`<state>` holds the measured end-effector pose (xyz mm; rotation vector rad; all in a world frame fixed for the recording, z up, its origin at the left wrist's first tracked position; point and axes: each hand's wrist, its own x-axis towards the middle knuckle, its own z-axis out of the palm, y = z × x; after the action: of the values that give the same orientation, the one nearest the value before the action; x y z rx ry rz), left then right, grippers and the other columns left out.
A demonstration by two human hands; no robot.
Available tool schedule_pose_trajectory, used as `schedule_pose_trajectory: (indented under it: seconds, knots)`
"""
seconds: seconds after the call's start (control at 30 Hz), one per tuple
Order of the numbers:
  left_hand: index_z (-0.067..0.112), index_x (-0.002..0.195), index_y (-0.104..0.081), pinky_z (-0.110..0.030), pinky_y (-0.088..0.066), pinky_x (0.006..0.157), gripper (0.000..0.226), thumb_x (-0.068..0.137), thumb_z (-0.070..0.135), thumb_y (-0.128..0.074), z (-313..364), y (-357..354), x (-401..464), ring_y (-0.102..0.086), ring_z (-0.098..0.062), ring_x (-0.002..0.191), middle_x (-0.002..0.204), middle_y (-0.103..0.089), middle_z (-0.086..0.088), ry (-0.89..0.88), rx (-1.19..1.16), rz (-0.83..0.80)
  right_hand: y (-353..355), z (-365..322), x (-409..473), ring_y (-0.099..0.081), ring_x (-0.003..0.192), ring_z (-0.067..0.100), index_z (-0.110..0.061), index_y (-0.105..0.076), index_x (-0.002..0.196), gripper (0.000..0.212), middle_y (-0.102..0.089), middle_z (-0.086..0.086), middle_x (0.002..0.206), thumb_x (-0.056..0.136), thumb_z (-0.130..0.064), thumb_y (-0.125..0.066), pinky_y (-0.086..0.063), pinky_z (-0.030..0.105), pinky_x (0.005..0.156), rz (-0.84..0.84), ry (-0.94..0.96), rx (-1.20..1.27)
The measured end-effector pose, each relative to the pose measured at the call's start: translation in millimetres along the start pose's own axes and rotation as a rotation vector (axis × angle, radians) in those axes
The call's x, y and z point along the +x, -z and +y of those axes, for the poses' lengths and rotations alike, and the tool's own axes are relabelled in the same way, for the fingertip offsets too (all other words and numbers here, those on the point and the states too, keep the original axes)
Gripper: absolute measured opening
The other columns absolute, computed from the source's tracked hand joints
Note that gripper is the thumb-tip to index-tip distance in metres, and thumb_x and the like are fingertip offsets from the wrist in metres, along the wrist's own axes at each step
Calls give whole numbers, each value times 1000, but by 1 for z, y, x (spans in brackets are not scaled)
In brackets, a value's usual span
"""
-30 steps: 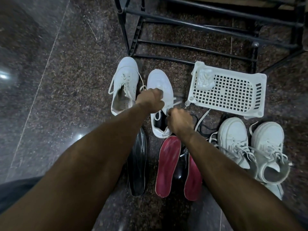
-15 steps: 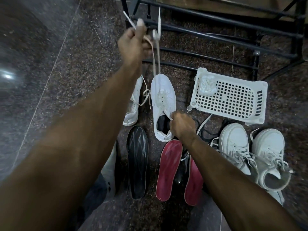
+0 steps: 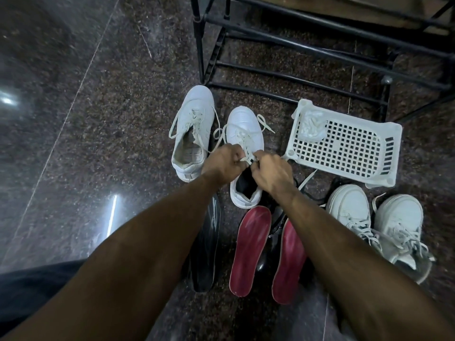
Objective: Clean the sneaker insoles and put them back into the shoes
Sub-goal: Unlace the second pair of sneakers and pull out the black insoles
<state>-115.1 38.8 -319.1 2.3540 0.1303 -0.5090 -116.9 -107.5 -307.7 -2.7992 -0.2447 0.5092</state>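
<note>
- My left hand point(image 3: 225, 161) and right hand point(image 3: 272, 172) each pinch the laces point(image 3: 247, 153) of the white sneaker point(image 3: 243, 134) on the floor at centre, fingers curled.
- I judge I'm tying them: keep tension even, pull both ends outward, toward 9 and 3.
- The sneaker's long axis runs 6 to 12, toe at 12.
- Two red insoles point(image 3: 251, 244) lie at its 6, lengthwise alike, not yet in.

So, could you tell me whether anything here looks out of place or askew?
Yes: the white basket lies tipped on its side by the rack, and three insoles, two red and one black, lie loose on the floor outside any shoe.
</note>
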Motion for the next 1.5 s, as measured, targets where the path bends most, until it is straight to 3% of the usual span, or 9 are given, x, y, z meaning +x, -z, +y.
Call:
schedule_pose_trajectory:
  seconds: [0.23,0.47,0.7,0.83,1.03,1.13,1.2,1.3,1.5]
  knots:
    - [13,68,-63,-27,-44,68,15,77,2,-64,24,11,5,-57,-14,77,76,-63,-1,296,-686,-5,2,9,-2,-56,65,30,-17,-40,121,30,-64,12,79,93,-11,-47,-44,35,61,23,30,94]
    - [18,69,-56,-19,-31,46,19,74,2,-65,26,22,8,-55,-11,51,58,-61,3,315,-757,-97,-2,5,-8,-60,87,35,-22,-33,122,44,-55,9,105,86,-4,-51,-42,40,63,-35,51,83]
    - [22,104,-64,-15,-25,40,38,80,-5,-59,36,27,6,-37,-10,38,65,-54,-5,253,-943,-124,-17,6,12,-61,87,27,-17,-62,97,23,-61,11,97,79,-2,-60,-53,44,78,-31,21,577]
    - [22,106,-65,-15,-28,39,39,82,-7,-56,54,47,14,-39,-8,40,72,-56,-2,176,-1076,11,-7,7,22,-49,65,13,-21,-55,65,26,-56,2,72,83,-21,-74,-40,28,64,-58,-89,733]
    - [15,107,-61,-21,-35,42,38,82,-12,-48,49,76,29,-43,-9,48,69,-57,-3,205,-1381,352,0,20,22,-53,89,17,-16,-58,75,19,-48,4,102,77,-6,-74,-39,21,76,-219,-44,506]
    - [16,102,-63,-35,-53,56,36,79,-11,-56,35,67,30,-64,-22,68,80,-64,-2,162,-1089,452,0,21,16,-56,93,17,-16,-60,79,18,-54,-3,96,78,-7,-75,-42,23,81,-148,-23,511]
    - [18,109,-67,-44,-55,87,40,75,-3,-63,24,53,24,-65,-27,99,115,-62,-9,96,-550,379,-5,22,14,-59,93,15,-17,-62,78,18,-61,-5,94,77,-8,-78,-47,29,88,-112,-72,632]
    - [21,139,-48,-36,-46,97,64,79,15,-69,15,22,2,-50,-19,115,155,-17,-11,76,-2,88,-17,24,9,-59,83,15,-9,-65,79,12,-66,4,90,79,-5,-76,-51,34,84,-50,-177,833]
    - [20,132,-48,-40,-49,88,56,80,25,-68,6,-9,-14,-58,-32,108,135,-38,-6,-52,101,-64,-1,13,10,-48,64,10,-14,-55,68,23,-54,0,69,82,2,-61,-40,18,56,-159,-254,956]
